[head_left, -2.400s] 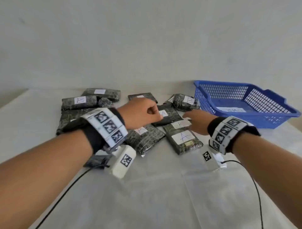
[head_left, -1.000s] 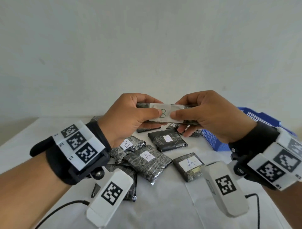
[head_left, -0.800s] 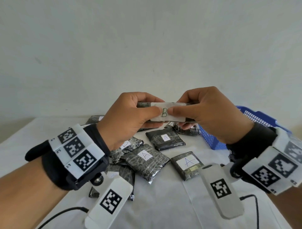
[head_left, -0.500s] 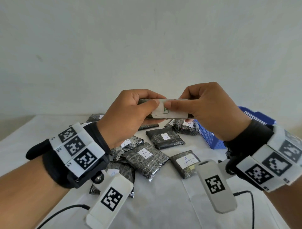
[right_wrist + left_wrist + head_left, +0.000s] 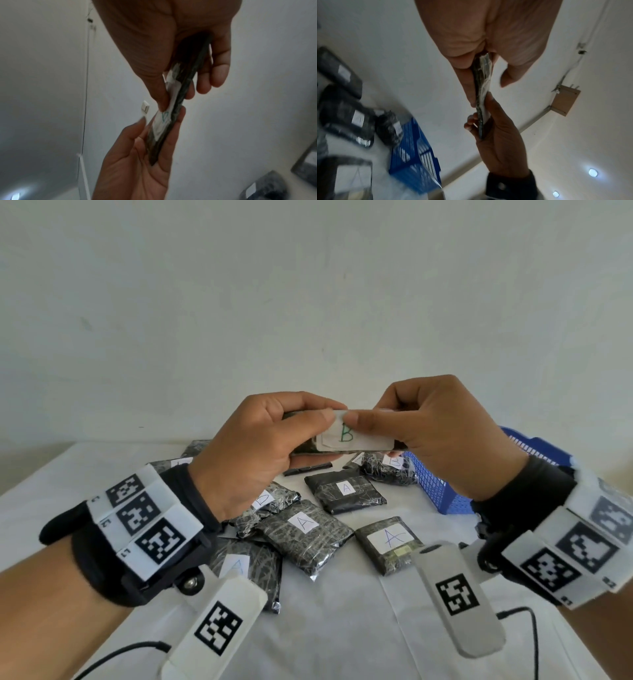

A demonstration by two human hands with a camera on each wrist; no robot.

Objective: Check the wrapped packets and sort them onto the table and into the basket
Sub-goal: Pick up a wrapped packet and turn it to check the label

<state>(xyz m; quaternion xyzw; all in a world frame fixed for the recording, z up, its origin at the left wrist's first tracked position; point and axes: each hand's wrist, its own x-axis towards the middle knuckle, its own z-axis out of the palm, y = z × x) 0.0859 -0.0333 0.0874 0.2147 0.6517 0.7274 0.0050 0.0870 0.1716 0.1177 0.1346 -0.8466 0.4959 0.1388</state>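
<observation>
A flat dark wrapped packet with a white label marked "B" is held up in front of me, above the table. My left hand pinches its left end, thumb on the label's top edge. My right hand pinches the right end, its thumb touching the label beside the other thumb. The left wrist view shows the packet edge-on between both hands. In the right wrist view the label on the packet is visible. The blue basket stands on the table to the right, mostly hidden behind my right hand.
Several dark packets lie on the white table below my hands: three labelled "A" and one "B" packet beside the basket. More packets lie behind my left wrist. A cable trails at right.
Both hands lifted the "B" packet off the table and raised it to eye level. Over the last second it tilted toward me and my thumbs slid together onto the label's top edge.
</observation>
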